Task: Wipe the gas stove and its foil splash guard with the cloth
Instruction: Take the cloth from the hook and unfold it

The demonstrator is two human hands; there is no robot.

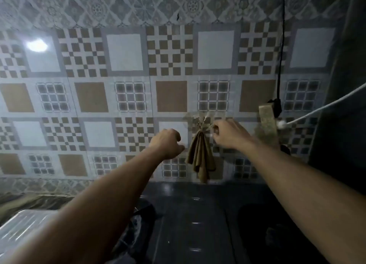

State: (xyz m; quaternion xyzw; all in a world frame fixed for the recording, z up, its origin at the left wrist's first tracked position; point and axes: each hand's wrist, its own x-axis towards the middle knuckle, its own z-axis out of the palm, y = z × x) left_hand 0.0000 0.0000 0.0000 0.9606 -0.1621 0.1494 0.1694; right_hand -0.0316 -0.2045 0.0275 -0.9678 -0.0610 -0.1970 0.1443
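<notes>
While the cloth (200, 156) hangs bunched from a hook (201, 125) on the tiled wall (126, 97), both arms reach toward it, so we judge the step in hand to be fetching the cloth before any wiping starts. The right hand (227, 135) is at the hook, its fingers curled near the top of the cloth; whether they pinch the fabric or the hook we cannot tell. The left hand (167, 143) is loosely clenched just beside the cloth's left edge and appears to grasp nothing. To do this step well, we lift the top fold up and off the hook rather than pulling downward, since the hook seems to be held on by a clear stick-on patch that a hard tug might peel away; the left hand can gather the hanging folds so they come free in one bundle. The socket block (266, 117) and the white cable (326, 105) lie near the right hand and are best left undisturbed. The picture is dim and blurred. The stove itself is hard to make out: only a dark glossy counter (194, 224) and a crinkled, shiny sheet (25, 222) at lower left show, perhaps the foil guard, cut off by the frame and partly hidden behind the left forearm.
</notes>
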